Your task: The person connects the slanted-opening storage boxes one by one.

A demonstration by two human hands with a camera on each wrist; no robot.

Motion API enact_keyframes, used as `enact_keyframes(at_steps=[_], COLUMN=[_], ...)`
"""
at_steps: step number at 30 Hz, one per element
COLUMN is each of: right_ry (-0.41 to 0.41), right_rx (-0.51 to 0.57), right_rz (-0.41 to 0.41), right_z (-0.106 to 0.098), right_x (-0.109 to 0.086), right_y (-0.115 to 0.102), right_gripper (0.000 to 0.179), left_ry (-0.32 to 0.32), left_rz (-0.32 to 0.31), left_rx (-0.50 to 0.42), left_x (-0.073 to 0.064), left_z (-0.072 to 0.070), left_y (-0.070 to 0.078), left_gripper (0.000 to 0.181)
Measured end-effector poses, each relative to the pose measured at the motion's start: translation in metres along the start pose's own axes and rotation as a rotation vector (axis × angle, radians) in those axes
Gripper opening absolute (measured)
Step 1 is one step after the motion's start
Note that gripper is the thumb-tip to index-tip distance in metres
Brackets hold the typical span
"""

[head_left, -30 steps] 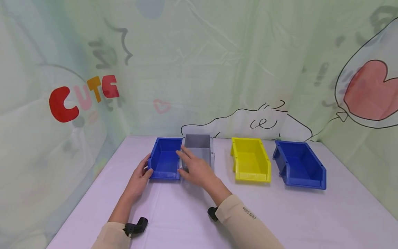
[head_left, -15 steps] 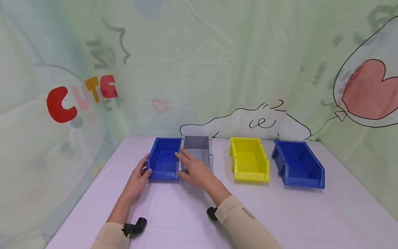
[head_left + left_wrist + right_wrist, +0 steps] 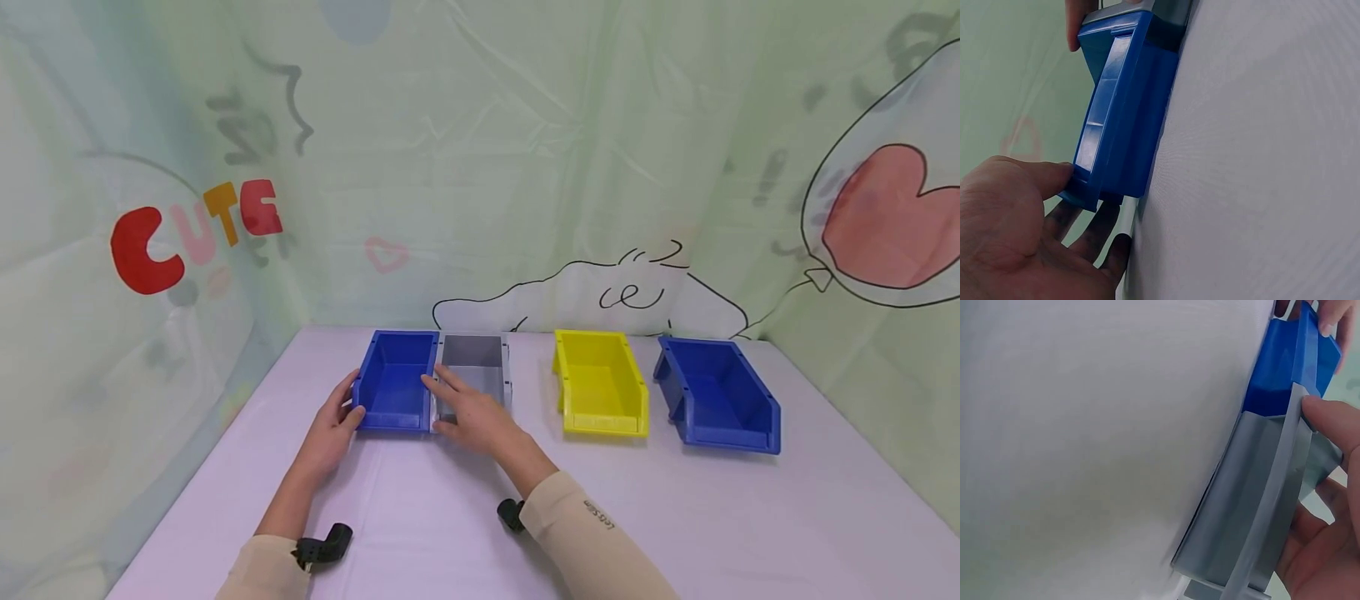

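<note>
Two smooth, boxy plastic bins [image 3: 397, 422] [image 3: 471, 350] in hands [image 3: 327, 437] [image 3: 476, 419]

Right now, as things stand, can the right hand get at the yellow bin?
Probably yes: no object shows between the gray bin and the yellow bin, just tabletop. The right hand would first need to come off the gray bin and clear its right wall.

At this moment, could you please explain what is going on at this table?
A person's left-hand grip is on the near left corner of a blue bin. The right-hand grip is on the left wall of the grey bin, which stands close beside the blue one. Farther right, a yellow bin and a second blue bin stand apart, untouched.
</note>
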State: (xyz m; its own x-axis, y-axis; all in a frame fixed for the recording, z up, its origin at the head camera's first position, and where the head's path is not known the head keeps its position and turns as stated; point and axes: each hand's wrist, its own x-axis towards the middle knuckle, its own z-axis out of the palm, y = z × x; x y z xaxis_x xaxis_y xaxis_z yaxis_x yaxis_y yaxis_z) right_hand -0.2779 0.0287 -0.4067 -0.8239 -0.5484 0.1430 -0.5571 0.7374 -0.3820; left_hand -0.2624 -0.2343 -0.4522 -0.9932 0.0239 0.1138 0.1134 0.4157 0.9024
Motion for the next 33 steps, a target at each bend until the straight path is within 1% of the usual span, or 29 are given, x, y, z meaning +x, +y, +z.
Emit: enact_keyframes(at_steps=[8,13,20,28,33], right_ry=[0.008,0.012,0.024,0.037,0.03], right_rx=[-0.013,-0.002,0.002,0.05,0.066], right_rz=[-0.003,0.004,0.004,0.021,0.036], right_z=[0.003,0.003,0.004,0.004,0.004], right_x=[0.0,-0.001,-0.006,-0.011,-0.013], right_y=[0.001,-0.001,-0.003,0.0,0.002], right_gripper=[0.074,0.074,0.075,0.075,0.074], left_ry=[-0.011,-0.016,-0.016,-0.017,-0.017], left_rz=[0.017,0.013,0.02,0.025,0.032], left_rx=[-0.01,-0.02,-0.02,-0.04,-0.033], left_x=[0.001,0.0,-0.002,-0.002,-0.001], left_z=[-0.001,-0.002,-0.002,-0.001,0.001], left_y=[-0.001,0.001,0.001,0.001,0.0], left_gripper=[0.062,0.062,0.062,0.063,0.062])
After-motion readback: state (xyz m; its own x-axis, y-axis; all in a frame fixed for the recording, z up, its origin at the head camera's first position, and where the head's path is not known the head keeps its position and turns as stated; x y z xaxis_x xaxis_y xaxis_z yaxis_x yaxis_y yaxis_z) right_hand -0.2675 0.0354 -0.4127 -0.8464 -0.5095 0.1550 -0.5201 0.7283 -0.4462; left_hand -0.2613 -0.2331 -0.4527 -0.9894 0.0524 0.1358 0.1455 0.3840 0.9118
